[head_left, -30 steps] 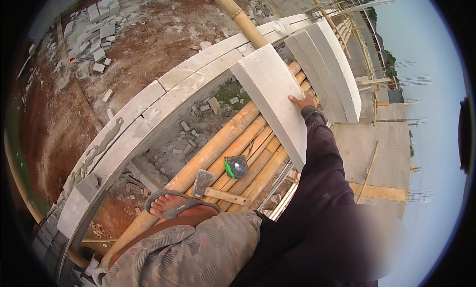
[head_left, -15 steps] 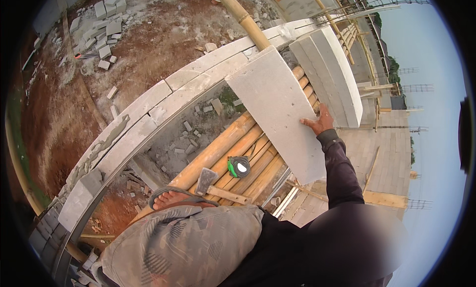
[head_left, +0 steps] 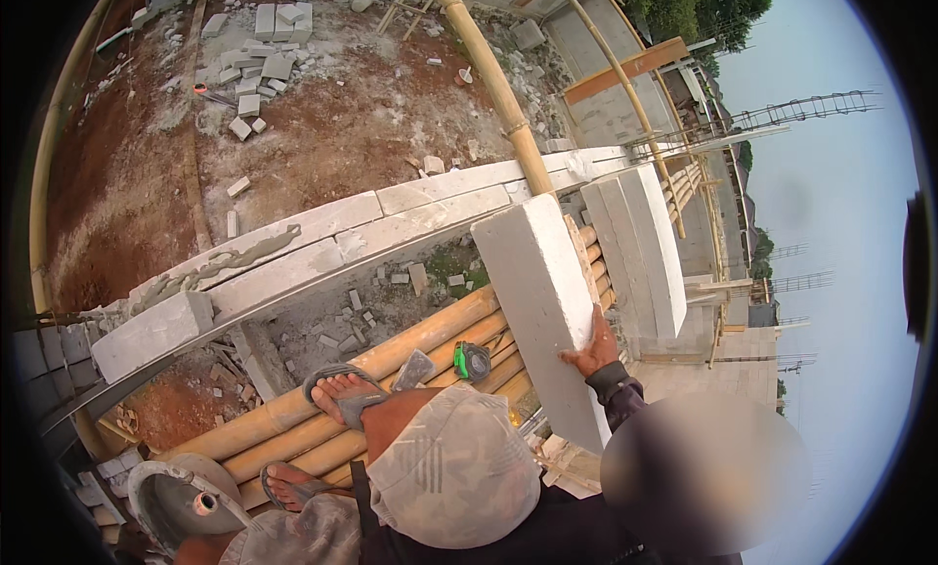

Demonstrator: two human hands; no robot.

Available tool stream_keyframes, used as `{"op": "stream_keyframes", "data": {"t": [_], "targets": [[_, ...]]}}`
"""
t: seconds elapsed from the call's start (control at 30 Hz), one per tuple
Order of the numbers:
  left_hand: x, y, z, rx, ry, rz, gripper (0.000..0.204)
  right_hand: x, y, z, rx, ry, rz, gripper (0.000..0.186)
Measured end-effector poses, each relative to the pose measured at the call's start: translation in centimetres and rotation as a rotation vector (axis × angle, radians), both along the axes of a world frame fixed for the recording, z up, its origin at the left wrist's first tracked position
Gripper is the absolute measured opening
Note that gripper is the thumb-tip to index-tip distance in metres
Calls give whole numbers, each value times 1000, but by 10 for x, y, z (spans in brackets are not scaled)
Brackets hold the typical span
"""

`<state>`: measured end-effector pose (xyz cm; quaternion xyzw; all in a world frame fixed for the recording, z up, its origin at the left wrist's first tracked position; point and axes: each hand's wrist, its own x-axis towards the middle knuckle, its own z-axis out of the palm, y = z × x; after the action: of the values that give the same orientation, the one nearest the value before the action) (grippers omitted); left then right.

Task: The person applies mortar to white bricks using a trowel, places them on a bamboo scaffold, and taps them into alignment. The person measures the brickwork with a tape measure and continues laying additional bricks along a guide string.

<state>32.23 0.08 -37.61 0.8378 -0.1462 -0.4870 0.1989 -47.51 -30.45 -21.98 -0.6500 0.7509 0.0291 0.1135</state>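
My right hand [head_left: 592, 348] grips the side of a pale concrete block [head_left: 532, 296], thumb on its face. The block stands on bamboo poles [head_left: 430, 321] beside a stack of similar blocks [head_left: 635, 252]. A green-and-black tape measure [head_left: 472, 361] lies left of the held block, next to a hammer head [head_left: 414, 368], its handle hidden behind my knee. My sandalled feet [head_left: 342, 394] rest on the poles, near a grey bucket [head_left: 168, 492] with a tool in it at lower left. My left hand is not in view.
A curved block wall [head_left: 303, 218] with mortar on top runs beside the platform, crossed by a long bamboo pole [head_left: 498, 96]. Beyond lie red soil and scattered block pieces [head_left: 276, 65]. More walls, rebar cages [head_left: 811, 109] and trees [head_left: 713, 8] stand to the right.
My view has shifted, so the scene sits lower and the bucket and second foot show. The held block has turned, showing less of its broad face, with my hand still on it.
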Motion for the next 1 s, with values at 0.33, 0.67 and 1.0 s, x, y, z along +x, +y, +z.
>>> {"op": "stream_keyframes", "data": {"t": [0.33,0.67,1.0], "targets": [[90,94,10,248,272,-105,24,134,57,169,19,-268,-15,116],[67,87,45,123,30,-265,23,242,-48,298,-253,77,595,113],[-111,-20,238,-167,-604,-323,32,474,-203,129,-245,-169,1496,105]]}}
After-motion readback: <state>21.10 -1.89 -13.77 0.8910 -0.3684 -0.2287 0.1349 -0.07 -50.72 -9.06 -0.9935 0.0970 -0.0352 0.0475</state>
